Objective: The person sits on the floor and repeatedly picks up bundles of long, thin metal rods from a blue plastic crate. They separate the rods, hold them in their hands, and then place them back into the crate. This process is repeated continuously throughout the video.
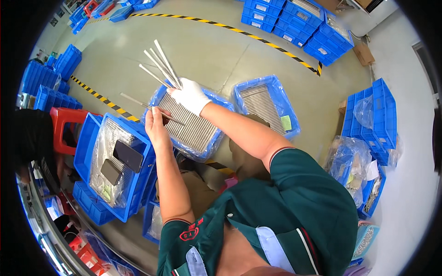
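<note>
My right hand point(189, 95), in a white glove, is closed round a fanned bunch of several thin metal rods point(161, 62) that point away from me. Bare, my left hand point(157, 125) pinches a single grey metal rod point(134, 100) between thumb and fingers, tilted across the near-left side of a crate. Both hands are above that blue crate point(214, 149), which is lined with clear plastic and filled with neat rows of similar rods point(195, 131). To its right stands a second lined blue crate point(296, 127), also holding rows of rods point(263, 105) and a green paper slip point(286, 123).
On my left, two dark phones point(128, 156) point(111, 171) lie on a plastic-covered blue crate point(146, 158), beside a red stool point(62, 131). Stacked blue crates stand far right point(294, 20) and along the right wall point(384, 115). Yellow-black tape point(216, 24) marks the floor.
</note>
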Tool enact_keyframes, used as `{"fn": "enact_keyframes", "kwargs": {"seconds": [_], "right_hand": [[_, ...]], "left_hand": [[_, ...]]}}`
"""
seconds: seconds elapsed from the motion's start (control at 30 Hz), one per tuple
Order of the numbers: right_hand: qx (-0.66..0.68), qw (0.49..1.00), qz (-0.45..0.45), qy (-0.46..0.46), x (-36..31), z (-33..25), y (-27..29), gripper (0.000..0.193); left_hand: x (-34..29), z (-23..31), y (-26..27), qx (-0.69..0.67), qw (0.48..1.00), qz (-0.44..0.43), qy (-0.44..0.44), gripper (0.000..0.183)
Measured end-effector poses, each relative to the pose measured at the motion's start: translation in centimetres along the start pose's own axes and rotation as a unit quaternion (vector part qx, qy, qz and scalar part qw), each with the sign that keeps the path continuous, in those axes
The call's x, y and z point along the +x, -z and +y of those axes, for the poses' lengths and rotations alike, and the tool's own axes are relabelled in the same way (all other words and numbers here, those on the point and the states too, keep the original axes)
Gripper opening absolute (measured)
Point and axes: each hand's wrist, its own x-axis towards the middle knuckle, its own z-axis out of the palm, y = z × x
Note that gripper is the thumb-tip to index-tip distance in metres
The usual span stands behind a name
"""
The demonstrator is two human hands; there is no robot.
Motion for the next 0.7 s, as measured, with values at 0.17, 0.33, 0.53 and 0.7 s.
{"fn": "enact_keyframes", "kwargs": {"seconds": [0.17, 0.33, 0.53, 0.7], "right_hand": [[0.191, 0.977, -0.057, -0.080, -0.6, -2.5, 1.0, 0.018], [0.191, 0.979, -0.026, -0.060, 0.2, -1.4, 1.4, 0.017], [0.252, 0.966, 0.032, -0.058, 2.7, 2.3, 1.9, 0.016], [0.310, 0.947, 0.039, -0.075, 0.7, -0.3, 1.8, 0.011]], "left_hand": [[-1.5, -0.3, -1.3, 0.037, 0.978, -0.191, 0.080, 0.026], [-1.5, -0.7, -1.7, -0.131, 0.956, -0.196, 0.175, 0.029], [-2.3, -0.4, -3.7, -0.121, 0.952, -0.205, 0.193, 0.029], [-2.7, -0.5, -3.7, -0.194, 0.934, -0.198, 0.228, 0.023]]}}
